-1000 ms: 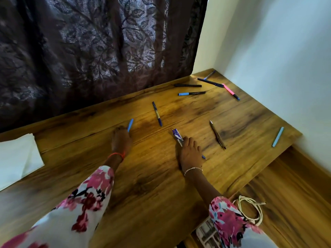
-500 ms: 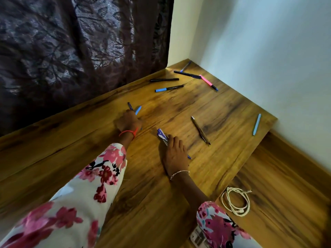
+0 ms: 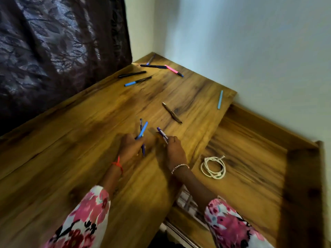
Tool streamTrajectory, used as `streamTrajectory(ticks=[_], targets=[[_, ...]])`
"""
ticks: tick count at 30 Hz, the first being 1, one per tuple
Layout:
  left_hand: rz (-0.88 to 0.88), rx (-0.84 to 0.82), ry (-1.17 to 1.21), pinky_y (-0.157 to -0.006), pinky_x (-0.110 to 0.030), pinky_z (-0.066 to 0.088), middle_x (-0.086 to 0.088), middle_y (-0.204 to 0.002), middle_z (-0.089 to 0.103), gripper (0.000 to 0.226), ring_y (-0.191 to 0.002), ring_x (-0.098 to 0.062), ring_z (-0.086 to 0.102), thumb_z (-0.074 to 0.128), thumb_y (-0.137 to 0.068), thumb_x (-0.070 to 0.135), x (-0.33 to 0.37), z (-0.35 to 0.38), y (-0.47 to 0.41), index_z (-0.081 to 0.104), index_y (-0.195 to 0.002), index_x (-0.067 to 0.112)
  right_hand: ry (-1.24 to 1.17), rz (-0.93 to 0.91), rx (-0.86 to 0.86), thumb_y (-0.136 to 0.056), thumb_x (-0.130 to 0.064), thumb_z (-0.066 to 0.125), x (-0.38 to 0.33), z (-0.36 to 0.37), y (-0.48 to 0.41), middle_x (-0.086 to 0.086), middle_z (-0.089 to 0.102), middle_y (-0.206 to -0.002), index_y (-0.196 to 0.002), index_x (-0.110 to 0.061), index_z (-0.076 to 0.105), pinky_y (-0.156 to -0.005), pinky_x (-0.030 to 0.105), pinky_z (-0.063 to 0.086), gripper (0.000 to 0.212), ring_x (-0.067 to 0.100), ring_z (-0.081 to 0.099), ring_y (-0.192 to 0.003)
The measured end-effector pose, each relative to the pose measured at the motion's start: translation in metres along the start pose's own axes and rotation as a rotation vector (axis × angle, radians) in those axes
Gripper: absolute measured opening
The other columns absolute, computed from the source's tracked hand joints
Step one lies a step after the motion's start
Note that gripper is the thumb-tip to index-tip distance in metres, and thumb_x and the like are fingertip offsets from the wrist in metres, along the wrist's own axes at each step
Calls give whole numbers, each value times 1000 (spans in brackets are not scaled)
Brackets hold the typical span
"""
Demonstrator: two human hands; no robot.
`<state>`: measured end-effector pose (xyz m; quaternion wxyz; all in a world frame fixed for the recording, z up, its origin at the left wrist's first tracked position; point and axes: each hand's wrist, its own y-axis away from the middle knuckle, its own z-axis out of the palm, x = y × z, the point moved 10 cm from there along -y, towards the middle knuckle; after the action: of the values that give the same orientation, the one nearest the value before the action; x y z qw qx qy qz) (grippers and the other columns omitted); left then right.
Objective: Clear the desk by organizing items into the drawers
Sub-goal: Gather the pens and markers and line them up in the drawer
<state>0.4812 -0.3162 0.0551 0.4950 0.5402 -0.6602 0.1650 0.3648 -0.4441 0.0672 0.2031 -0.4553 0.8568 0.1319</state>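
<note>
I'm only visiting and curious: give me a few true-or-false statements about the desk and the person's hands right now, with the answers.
1. The left hand grips two pens. True.
2. The right hand holds nothing. False: it grips a purple pen.
3. The white coiled cable lies among the pens on the desk top. False: it lies on the lower wooden surface to the right of it.
4. A pink pen lies near the far corner. True.
</note>
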Motion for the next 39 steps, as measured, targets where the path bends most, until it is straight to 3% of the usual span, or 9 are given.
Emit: streamTrajectory(ticks=[5,8,11,16,19,23,27,31,39], targets=[[126,-230,-4,-29,-19,32,-8,-46,46,27,-22,-7,40,62,-84,10,12,80,42,54,-58,6,-494,337,336,-89,4,50,96,-71,72,28,61,-103,-106,14,54,-70,27,32,20,32,56,-94],[199,-320,-57,-33,-20,35,-7,-51,50,19,-29,-6,42,62,-83,10,29,110,64,58,-65,5,-621,591,458,-88,-3,56,169,-93,111,17,59,-80,-99,5,62,-60,28,30,15,24,52,-73],[248,-356,-88,-39,-24,37,-2,-50,50,18,-35,-9,44,64,-82,12,38,130,78,60,-64,8,-786,848,564,-89,-8,57,240,-95,145,11,50,-69,-88,-5,55,-52,28,31,4,20,42,-56],[418,-348,-188,-47,-17,38,3,-56,55,8,-48,-5,50,65,-81,10,60,153,86,63,-75,13,-806,1041,562,-88,-12,59,307,-79,165,18,52,-87,-94,-2,55,-68,36,37,12,27,50,-78],[486,-297,-280,-49,-21,37,4,-58,54,5,-51,-11,51,63,-84,13,61,162,85,65,-88,12,-749,1076,505,-85,-8,60,327,-65,159,20,59,-90,-105,6,61,-68,31,35,25,29,56,-83],[567,-165,-384,-50,-28,43,-3,-59,56,10,-50,-16,52,63,-83,15,64,158,82,66,-87,6,-679,1075,433,-83,-10,63,334,-49,144,26,65,-107,-103,6,63,-76,38,45,26,37,61,-100],[721,-72,-564,-42,-17,24,4,-55,47,11,-40,-3,35,68,-77,15,77,162,94,60,-74,8,-629,1080,365,-81,-11,66,338,-36,135,28,65,-105,-102,9,64,-70,35,42,30,38,61,-98],[717,-69,-587,-43,-14,18,7,-55,43,11,-41,4,29,70,-76,13,75,164,94,60,-76,8,-591,1060,353,-79,-11,68,339,-32,132,27,64,-104,-101,10,62,-74,38,45,31,38,61,-96],[701,-95,-611,-44,-14,19,11,-55,39,10,-42,1,34,66,-80,13,73,167,94,58,-77,9,-568,1031,484,-86,-7,56,349,-44,146,31,66,-92,-90,13,65,-67,37,40,22,40,62,-89]])
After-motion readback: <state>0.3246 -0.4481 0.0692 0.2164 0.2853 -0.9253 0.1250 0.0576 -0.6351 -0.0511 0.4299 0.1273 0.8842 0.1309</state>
